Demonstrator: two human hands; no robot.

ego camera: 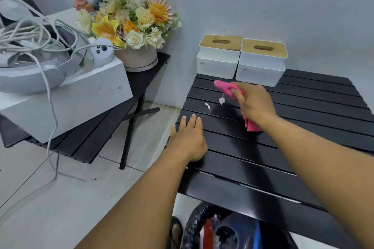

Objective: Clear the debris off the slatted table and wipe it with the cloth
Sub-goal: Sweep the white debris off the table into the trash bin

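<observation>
A person's right hand [254, 105] is gripping a pink cloth [224, 87], fingers curled round it, and holding it against the black slatted table [303, 133] towards its far edge. The left hand [188, 137] is lying flat at the table's left edge, fingers straight and close together, holding nothing. Two white scraps of debris [207, 106] are lying just left of the cloth (one seems to be dangling from it by a thread). Two white, wooden-lidded tissue boxes [219, 60] are standing side by side at the back of the table, their contents not showing. On a second table [91, 139] to the left, a white box [77, 99] is holding a headset [30, 75], a controller [101, 51] and tangled cables [50, 95], and a round pot [139, 59] is holding yellow and cream flowers [129, 20].
</observation>
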